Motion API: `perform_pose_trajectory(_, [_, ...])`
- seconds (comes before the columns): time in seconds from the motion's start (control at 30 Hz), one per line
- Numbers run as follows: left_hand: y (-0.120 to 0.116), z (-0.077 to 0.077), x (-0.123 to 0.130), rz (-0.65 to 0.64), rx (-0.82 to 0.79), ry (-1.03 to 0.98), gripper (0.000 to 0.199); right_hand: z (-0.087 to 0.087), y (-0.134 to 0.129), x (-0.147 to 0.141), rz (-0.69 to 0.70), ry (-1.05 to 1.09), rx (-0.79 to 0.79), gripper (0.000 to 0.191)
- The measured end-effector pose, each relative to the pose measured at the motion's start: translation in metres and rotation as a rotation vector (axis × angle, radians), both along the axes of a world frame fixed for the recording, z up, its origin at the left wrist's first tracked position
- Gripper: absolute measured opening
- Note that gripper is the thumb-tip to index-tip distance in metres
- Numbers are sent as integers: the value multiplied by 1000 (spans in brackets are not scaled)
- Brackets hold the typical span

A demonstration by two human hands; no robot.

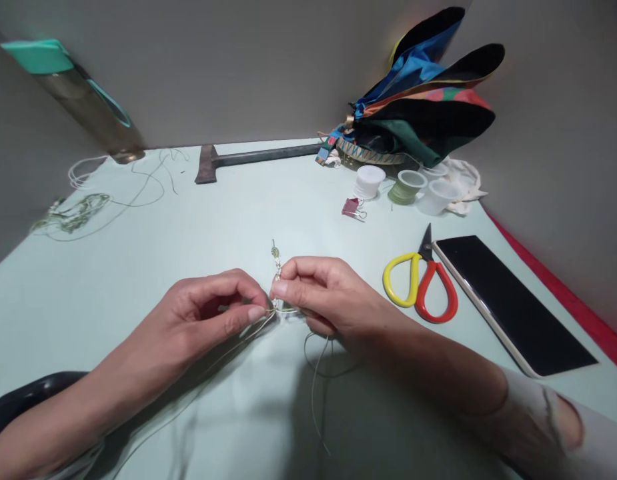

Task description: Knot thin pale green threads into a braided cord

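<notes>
Above the middle of the table, my right hand (323, 293) pinches a short knotted cord braid (277, 263) in green and white, whose looped end points away from me. My left hand (218, 307) is closed, thumb against forefinger, on a thin cord (271, 312) at the near end of the braid. Loose cord strands (315, 387) hang from under my right hand, and others trail toward me on the left. The fingers partly hide the knots.
Scissors (425, 267) and a phone (508, 300) lie right. Behind them are thread spools (369, 181), a binder clip (352, 208) and a colourful fabric pouch (423, 100). A hammer (258, 157) lies at the back; a bottle (88, 107) and tangled cord (78, 212) are left.
</notes>
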State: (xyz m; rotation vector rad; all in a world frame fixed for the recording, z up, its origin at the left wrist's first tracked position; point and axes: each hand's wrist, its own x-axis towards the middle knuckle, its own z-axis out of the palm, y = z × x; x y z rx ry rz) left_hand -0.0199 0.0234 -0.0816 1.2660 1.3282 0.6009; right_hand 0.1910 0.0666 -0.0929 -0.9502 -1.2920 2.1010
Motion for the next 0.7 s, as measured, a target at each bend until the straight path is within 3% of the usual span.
perform_pose_trajectory(0.37, [-3,-2,1,22,-125,-129,23,7,-6,1,-52,27,-33,27])
perform_pose_trajectory(0.7, [-3,-6,-1,28,-53,-95,23,7,-6,0,-63,90,-59,24])
